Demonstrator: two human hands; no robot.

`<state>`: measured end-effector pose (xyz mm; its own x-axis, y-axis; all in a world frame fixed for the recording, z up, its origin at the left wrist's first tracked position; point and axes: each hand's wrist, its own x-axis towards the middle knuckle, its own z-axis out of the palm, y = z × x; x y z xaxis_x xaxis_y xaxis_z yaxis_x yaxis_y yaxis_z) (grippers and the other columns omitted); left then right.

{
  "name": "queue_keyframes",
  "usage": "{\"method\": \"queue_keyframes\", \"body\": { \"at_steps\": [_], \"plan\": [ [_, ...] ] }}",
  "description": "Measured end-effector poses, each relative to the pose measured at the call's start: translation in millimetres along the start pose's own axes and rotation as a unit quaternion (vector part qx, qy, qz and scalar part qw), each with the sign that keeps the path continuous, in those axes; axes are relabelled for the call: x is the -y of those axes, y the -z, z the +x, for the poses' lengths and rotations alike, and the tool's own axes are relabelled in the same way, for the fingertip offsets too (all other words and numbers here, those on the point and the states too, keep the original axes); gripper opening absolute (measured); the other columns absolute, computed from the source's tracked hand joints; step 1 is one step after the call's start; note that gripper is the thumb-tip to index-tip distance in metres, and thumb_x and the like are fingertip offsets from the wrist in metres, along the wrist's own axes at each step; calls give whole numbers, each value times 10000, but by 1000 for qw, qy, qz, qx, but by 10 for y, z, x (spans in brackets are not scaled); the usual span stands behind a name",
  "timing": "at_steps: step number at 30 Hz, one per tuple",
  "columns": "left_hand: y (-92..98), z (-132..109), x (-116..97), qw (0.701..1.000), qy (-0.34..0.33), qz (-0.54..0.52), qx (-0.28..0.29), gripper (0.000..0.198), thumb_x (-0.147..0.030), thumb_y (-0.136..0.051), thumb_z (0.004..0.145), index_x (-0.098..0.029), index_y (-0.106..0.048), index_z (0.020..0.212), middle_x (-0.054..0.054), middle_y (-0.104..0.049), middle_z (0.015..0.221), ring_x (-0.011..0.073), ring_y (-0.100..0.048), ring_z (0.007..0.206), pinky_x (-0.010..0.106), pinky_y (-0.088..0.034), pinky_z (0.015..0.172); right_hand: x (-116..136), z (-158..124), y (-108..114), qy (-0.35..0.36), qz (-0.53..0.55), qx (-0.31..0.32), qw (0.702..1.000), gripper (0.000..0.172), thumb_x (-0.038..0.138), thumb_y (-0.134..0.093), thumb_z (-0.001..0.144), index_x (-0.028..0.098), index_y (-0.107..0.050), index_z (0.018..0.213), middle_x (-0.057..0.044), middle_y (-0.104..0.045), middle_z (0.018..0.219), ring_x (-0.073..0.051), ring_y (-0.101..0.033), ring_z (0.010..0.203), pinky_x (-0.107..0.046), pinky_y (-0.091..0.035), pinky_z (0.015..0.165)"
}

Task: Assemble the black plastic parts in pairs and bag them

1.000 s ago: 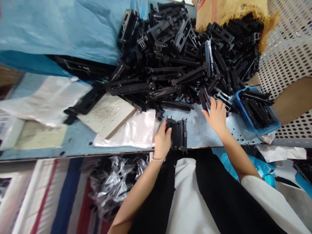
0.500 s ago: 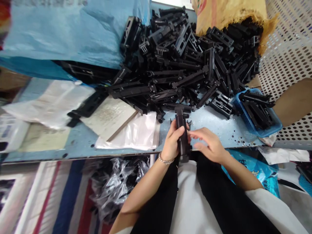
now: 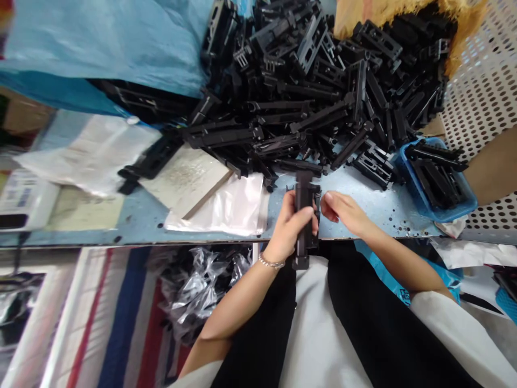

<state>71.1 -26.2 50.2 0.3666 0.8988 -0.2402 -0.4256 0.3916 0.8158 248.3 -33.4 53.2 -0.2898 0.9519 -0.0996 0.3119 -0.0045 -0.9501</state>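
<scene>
My left hand, with a bracelet at the wrist, is wrapped round a long black plastic part held upright over the table's front edge. Just right of that part is my right hand, its fingers curled together and apart from the part; whether something small is between the fingertips is hidden. Behind both hands lies a large heap of black plastic parts.
On the right a blue basket holds black parts, beside a perforated white panel. Left of my hands are a pale board, clear plastic bags and a blue sack. A yellow sack lies at the back.
My right hand has drawn away from the black part, and its spread fingers have curled in. The held part has turned a little in my left hand. The camera view has shifted slightly.
</scene>
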Motion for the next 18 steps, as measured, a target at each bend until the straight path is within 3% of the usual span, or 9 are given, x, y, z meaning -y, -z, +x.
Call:
{"method": "queue_keyframes", "body": {
  "at_steps": [3,6,8,10,12,14,16,18],
  "plan": [
    [59,43,-91,997,27,-15,-76,361,-476,-678,811,-178,-548,968,8,-650,814,125,-636,611,256,-537,584,-3,-151,-111,141,-181,46,972,490,596,-376,1037,181,-599,903,-46,-616,788,-166,-547,691,-298,-433,617],
    [75,35,-109,998,43,-2,-55,348,-489,-653,822,-164,-585,926,10,-651,738,136,-630,610,259,-530,602,-60,-259,-277,289,-360,48,886,385,510,-482,1028,175,-630,912,-72,-637,820,-196,-562,753,-318,-419,645],
    [86,0,-81,998,34,27,-39,357,-505,-649,830,-171,-592,943,6,-653,695,149,-622,586,267,-524,582,-124,-281,-393,326,-401,49,855,345,445,-483,1041,174,-628,884,-70,-634,796,-199,-569,758,-316,-417,648],
    [145,-52,-58,995,21,79,-60,398,-515,-649,839,-179,-600,1047,9,-676,703,176,-647,603,288,-542,591,-183,-278,-462,310,-398,66,861,349,431,-465,1050,176,-618,868,-61,-633,780,-188,-564,731,-306,-419,643],
    [277,-105,-59,980,-7,162,-117,454,-515,-621,870,-190,-592,1186,35,-722,807,220,-705,730,328,-582,684,-222,-260,-423,262,-374,84,885,337,422,-439,1062,182,-623,912,-50,-644,796,-176,-566,722,-294,-429,650],
    [473,-137,-65,937,-44,294,-181,456,-490,-564,918,-200,-594,1269,75,-749,991,265,-721,952,379,-583,855,-254,-225,-235,201,-358,52,910,304,387,-404,1075,197,-635,1023,-48,-660,853,-179,-590,779,-297,-458,698],
    [680,-123,-29,870,-56,438,-219,444,-449,-515,948,-202,-611,1305,106,-734,1144,305,-686,1110,429,-538,983,-308,-165,89,121,-388,-73,911,288,338,-384,1072,206,-629,1145,-82,-667,970,-220,-605,908,-354,-485,797],
    [835,-52,87,820,-47,528,-215,460,-418,-489,956,-200,-608,1343,128,-714,1228,331,-667,1165,469,-508,1036,-411,-86,472,17,-451,-229,863,299,305,-425,1042,183,-598,1253,-155,-630,1158,-300,-567,1079,-468,-468,907]
  ]
}}
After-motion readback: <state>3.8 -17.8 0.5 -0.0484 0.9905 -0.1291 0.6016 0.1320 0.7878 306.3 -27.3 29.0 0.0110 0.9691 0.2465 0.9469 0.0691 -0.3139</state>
